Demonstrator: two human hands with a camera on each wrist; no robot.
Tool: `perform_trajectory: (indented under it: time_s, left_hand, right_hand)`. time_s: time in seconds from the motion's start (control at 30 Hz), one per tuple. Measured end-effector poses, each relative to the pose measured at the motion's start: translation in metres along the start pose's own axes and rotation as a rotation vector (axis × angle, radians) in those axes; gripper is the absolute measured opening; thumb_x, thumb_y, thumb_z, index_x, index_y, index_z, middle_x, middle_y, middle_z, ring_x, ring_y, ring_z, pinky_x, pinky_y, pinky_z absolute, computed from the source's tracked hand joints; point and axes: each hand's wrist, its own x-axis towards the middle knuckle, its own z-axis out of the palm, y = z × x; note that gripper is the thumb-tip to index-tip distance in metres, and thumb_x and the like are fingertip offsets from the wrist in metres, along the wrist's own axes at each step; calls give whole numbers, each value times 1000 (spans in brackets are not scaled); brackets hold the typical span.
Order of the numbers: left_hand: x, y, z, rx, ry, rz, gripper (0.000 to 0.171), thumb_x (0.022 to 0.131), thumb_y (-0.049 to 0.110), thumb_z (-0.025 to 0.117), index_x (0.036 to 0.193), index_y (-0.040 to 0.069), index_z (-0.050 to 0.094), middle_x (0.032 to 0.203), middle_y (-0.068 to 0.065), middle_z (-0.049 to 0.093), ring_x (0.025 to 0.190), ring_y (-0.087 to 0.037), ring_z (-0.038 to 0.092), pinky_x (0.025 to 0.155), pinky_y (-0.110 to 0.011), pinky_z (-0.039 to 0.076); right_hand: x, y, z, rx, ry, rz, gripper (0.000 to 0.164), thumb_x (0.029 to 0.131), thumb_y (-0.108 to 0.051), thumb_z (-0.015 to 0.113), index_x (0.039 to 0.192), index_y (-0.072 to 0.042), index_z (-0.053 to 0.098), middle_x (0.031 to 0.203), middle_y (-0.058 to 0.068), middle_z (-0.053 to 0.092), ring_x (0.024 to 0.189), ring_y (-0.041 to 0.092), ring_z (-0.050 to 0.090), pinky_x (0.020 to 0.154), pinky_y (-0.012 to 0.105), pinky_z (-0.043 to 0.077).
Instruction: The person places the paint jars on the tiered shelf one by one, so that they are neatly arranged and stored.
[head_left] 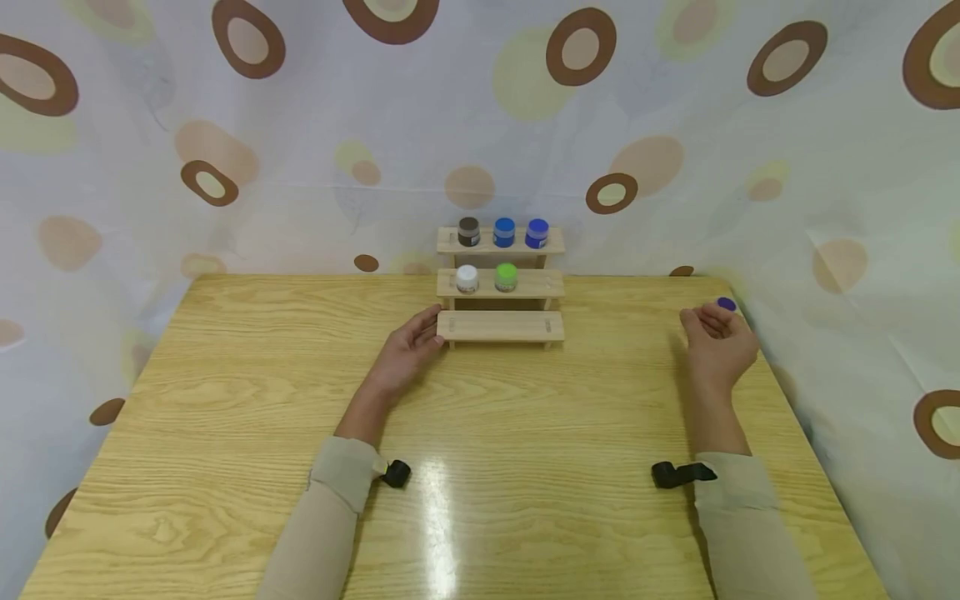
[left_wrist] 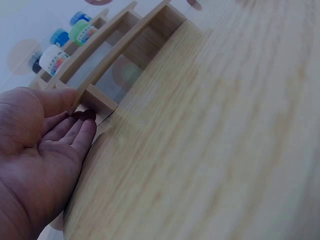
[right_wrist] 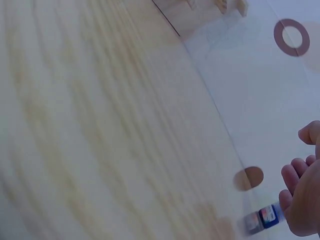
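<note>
A three-step wooden display rack [head_left: 500, 327] stands at the back of the table. My left hand [head_left: 408, 353] grips the left end of its lowest step, the thumb at the front corner and the fingers curled around the end. At the table's far right corner is a small jar with a purple lid [head_left: 726, 304]. My right hand [head_left: 722, 346] is right beside this jar, its fingers loosely curled and the thumb apart, nothing between them. In the right wrist view the labelled jar [right_wrist: 269, 216] shows just past the fingertips.
On the top step stand a black jar [head_left: 468, 232], a blue jar [head_left: 504, 232] and a violet-blue jar [head_left: 537, 234]. The middle step bears a white jar [head_left: 467, 279] and a green-lidded jar [head_left: 506, 277]. A patterned curtain [head_left: 420, 108] hangs behind the wooden table [head_left: 525, 467].
</note>
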Motion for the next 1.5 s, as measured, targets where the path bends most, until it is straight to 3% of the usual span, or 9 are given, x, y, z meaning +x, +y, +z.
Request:
perform_trajectory:
  time_s: [0.2,0.43,0.63,0.8,1.03,1.3,1.5]
  left_hand:
    - [0,2,-1,4,4,8,62,110,9,57,167,8,31,168,-14,37,153,-27,40,120,-36,41]
    - [-1,3,0,5,1,4,63,110,10,57,167,8,31,167,-14,39,153,-27,40,121,-38,40]
    - [-2,1,1,5,-4,-4,63,111,10,57,167,9,30,167,-13,39,154,-27,39,122,-38,40]
    - [-1,2,2,8,-8,9,63,111,10,57,167,8,30,168,-13,37,154,-28,39,122,-39,39]
    - [-2,2,1,17,-3,-2,62,110,10,57,167,9,30,167,-14,39,154,-27,39,122,-40,39]
    - [-3,3,2,18,-4,-8,63,110,10,57,167,10,30,168,-13,37,155,-28,38,124,-42,36]
    - [-2,3,-1,27,-6,-4,63,110,11,57,167,10,30,169,-12,36,155,-28,37,125,-42,36]
  right_hand:
    - [12,8,-13,15,75,-9,37,79,2,90,112,8,75,94,4,78,81,8,70,75,12,57]
    - [18,8,-28,-49,167,105,40,77,-3,93,113,-3,76,102,-2,70,90,8,62,83,17,52]
    - [25,11,-37,-95,218,119,45,76,-6,93,116,-6,74,106,-3,67,96,9,58,89,19,47]
    - [33,15,-40,-111,218,120,52,76,-8,94,122,-5,72,110,-3,65,103,10,58,97,21,47]
    - [39,22,-44,-128,175,179,65,80,-8,91,138,-6,64,133,3,63,125,14,55,115,22,41]
    - [51,29,-40,-192,149,111,66,81,-13,92,140,-5,65,143,11,63,131,19,56,117,24,41]
    - [63,30,-32,-176,144,101,67,79,-13,94,140,-4,66,141,11,64,130,20,57,117,25,42]
